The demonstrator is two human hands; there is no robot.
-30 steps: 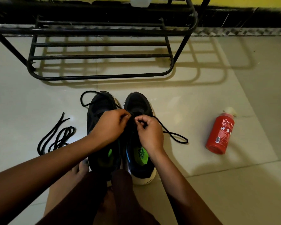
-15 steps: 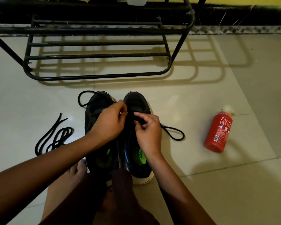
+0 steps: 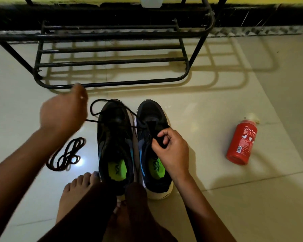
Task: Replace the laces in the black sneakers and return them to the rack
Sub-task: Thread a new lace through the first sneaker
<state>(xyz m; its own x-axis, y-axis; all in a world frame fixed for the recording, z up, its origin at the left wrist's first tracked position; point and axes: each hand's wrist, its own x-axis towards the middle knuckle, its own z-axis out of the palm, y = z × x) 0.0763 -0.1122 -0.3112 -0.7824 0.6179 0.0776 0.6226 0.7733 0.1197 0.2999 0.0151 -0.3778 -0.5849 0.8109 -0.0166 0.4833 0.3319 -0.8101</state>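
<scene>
left hand (image 3: 63, 113) grips lace (image 3: 92, 121) | right hand (image 3: 172, 151) pinches right sneaker (image 3: 150, 109) | red bottle (image 3: 241, 142) lying

Left hand (image 3: 63, 113) a motion blur; rack (image 3: 112, 84) top beyond the edge.

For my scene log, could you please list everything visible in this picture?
sneakers: 2, black with green insoles, side by side mid-floor
lace: 1, black, from the right-side sneaker across the other one
spare lace: 1, black, coiled on floor left of sneakers
rack: 1, black metal, beyond the sneakers
bottle: 1, red, lying on floor at right
container: 1, white, on rack, cut off at top edge
floor: cream tiles
foot: 1, bare, by sneaker heel
left hand: blurred, holds lace out leftward
right hand: pinches right-side sneaker's upper
</scene>
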